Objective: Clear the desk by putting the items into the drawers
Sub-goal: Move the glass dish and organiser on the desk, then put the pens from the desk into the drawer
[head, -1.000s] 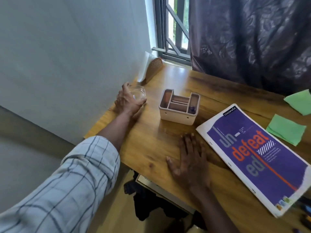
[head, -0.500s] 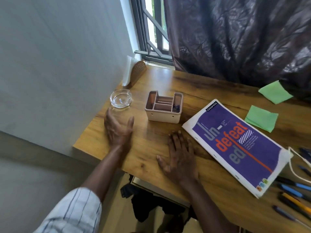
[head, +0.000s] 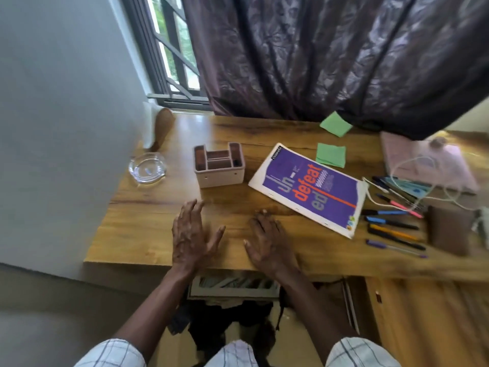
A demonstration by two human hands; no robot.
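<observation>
Both my hands, left hand (head: 191, 234) and right hand (head: 268, 241), rest empty with fingers spread; sweeping left risks knocking the glass ashtray (head: 147, 167) off the bench (head: 148, 234).

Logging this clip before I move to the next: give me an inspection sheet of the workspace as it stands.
Surface: wooden desk, mostly covered on its right half.
Job's things: glass dish at the left edge; organizer beside it; purple book lying flat; two green notes; pens in a loose row; brown wallet; pink pad at the far right.
Clutter: nothing seen beyond these.
Grippers: left hand open above the desk, empty; right hand flat on the desk, empty.
Cables: white cable looping over the pad and pens.
Surroundings: curtain, window, wall on the left; drawers not clearly visible.
</observation>
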